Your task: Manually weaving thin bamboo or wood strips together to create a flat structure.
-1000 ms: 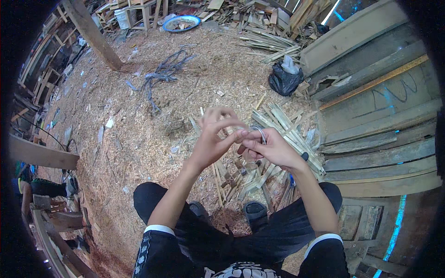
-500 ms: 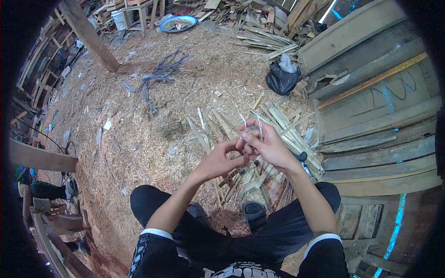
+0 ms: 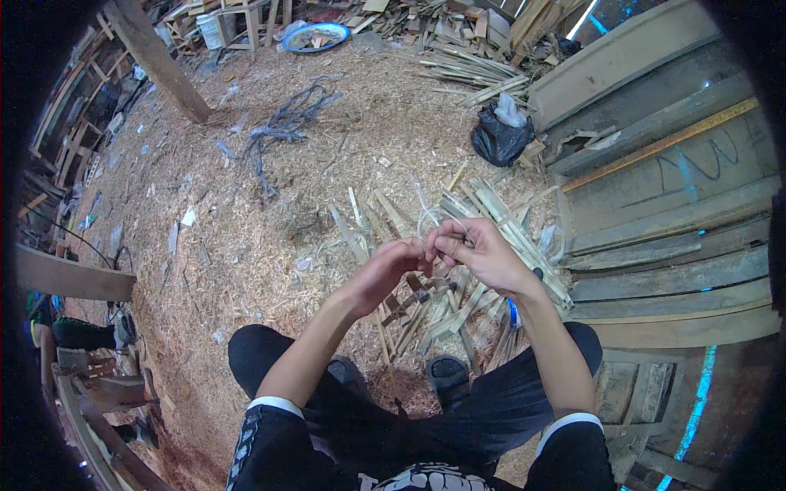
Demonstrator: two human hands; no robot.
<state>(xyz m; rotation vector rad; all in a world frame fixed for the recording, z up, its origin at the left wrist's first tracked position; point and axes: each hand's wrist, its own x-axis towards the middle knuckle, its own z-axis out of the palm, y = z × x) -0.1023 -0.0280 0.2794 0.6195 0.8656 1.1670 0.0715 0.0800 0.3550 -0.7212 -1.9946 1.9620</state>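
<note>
A thin whitish string [image 3: 422,214] loops up from the fingertips where my two hands meet, in front of my knees. My left hand [image 3: 385,274] pinches the string with thumb and fingers. My right hand [image 3: 481,260] has its thumb pressed against the curled fingers, closed on the same string, and a strand passes over its fingers. Exactly how the strands cross between the fingertips is too small to make out. Below and behind the hands, thin wooden strips [image 3: 501,206] lie in a loose heap on the ground.
Wood shavings [image 3: 286,245] cover the floor. A tangle of grey straps [image 3: 288,119], a black plastic bag [image 3: 498,137] and a blue-rimmed basin [image 3: 315,38] lie farther off. Wooden panels [image 3: 671,221] stand along the right. A wooden post [image 3: 155,61] rises at the far left.
My left hand has turned and its fingers have drawn together at the right fingertips. The string's upright end now forms a loop above the hands.
</note>
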